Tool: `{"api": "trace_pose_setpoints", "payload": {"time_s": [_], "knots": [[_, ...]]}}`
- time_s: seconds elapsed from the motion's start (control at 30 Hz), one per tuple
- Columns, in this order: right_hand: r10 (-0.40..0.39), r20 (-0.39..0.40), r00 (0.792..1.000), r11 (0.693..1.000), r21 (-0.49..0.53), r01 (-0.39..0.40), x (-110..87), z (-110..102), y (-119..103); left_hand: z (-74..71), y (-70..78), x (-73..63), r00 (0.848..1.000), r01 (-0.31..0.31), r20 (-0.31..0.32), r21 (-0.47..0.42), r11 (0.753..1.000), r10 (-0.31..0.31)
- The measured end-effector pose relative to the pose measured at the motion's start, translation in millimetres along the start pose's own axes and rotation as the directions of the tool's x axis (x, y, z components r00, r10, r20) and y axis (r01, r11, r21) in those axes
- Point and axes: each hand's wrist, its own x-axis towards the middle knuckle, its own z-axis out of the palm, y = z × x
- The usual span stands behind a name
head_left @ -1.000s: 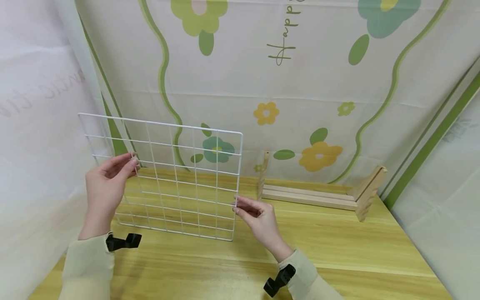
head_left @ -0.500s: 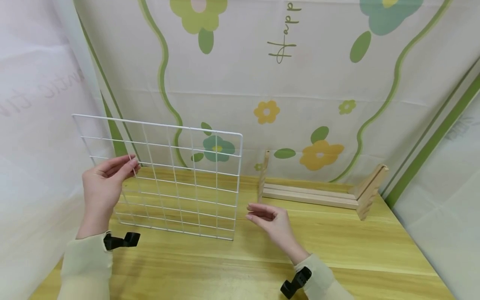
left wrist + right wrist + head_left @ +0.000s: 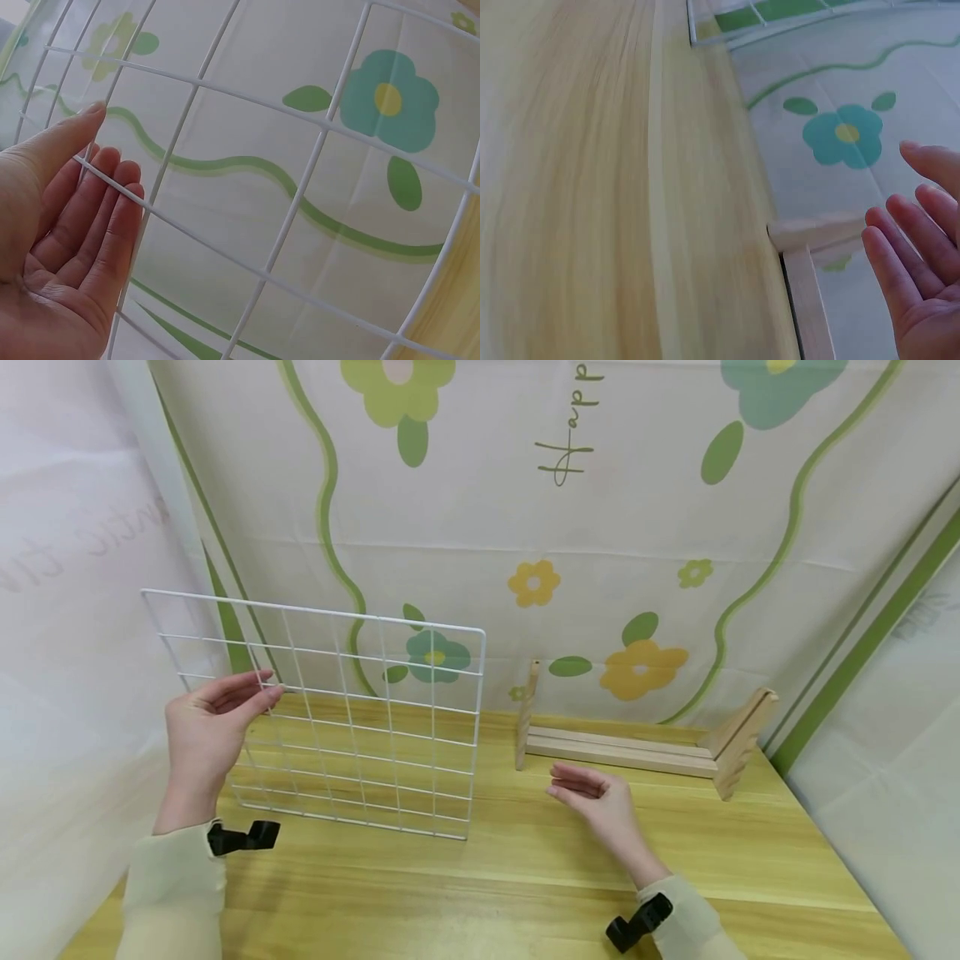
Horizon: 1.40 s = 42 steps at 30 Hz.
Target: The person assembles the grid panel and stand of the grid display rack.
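A white wire grid panel (image 3: 352, 727) stands upright on its lower edge on the wooden table, left of centre. My left hand (image 3: 210, 727) is at its left part. In the left wrist view, the thumb (image 3: 75, 135) lies on the near side of the wires. The nearly straight fingers (image 3: 82, 225) reach behind them, with a gap between thumb and fingertips. My right hand (image 3: 600, 802) is off the panel, over the table in front of a wooden stand (image 3: 622, 754), holding nothing. Its fingers look relaxed and apart from the thumb in the right wrist view.
The stand has a grooved base bar and two upright ends, near the table's back edge. A flower-printed cloth (image 3: 450, 527) hangs behind the table (image 3: 420, 902). White cloth (image 3: 67, 652) closes in the left side, and more cloth (image 3: 885, 735) the right.
My right hand has let go of the panel's right edge and moved right toward the wooden stand. The panel has turned slightly, its left end shifting left. My left thumb and fingers have parted.
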Motion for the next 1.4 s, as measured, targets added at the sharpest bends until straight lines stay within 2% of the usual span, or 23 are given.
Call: {"api": "trace_pose_setpoints", "payload": {"time_s": [0.2, 0.4, 0.57, 0.77, 1.07, 1.2, 1.4], "knots": [[0.042, -0.043, 0.998, 0.999, -0.032, -0.043, -2.9, -24, 8, 0.8, -0.2, 0.0, 1.0, -0.018, -0.011, -0.038, 0.999, 0.018], [0.042, -0.072, 0.997, 0.992, -0.115, -0.05, -5.6, -46, 14, 0.9, -0.5, 0.0, 1.0, 0.012, -0.009, -0.133, 0.991, -0.014], [0.049, -0.107, 0.993, 0.987, -0.146, -0.065, -7.2, -64, 13, -1.3, 0.9, -2.1, 0.999, 0.033, -0.002, -0.195, 0.98, -0.034], [0.055, -0.175, 0.983, 0.982, -0.17, -0.085, -8.6, -86, 9, -3.4, 4.2, -4.4, 1.0, 0.027, 0.013, -0.252, 0.967, -0.024], [-0.01, -0.278, 0.96, 0.99, -0.135, -0.029, -7.3, -120, 4, -7.3, 7.2, -7.6, 1.0, 0.016, 0.028, -0.252, 0.968, -0.009], [0.005, -0.33, 0.944, 0.998, -0.058, -0.026, -7.4, -132, 0, -8.9, 7.2, -8.6, 1.0, 0.013, 0.024, -0.245, 0.969, -0.007], [0.049, -0.396, 0.917, 0.998, -0.023, -0.063, -8.1, -151, -8, -10.1, 5.9, -10.8, 1.0, 0.007, 0.01, -0.235, 0.972, -0.005]]}}
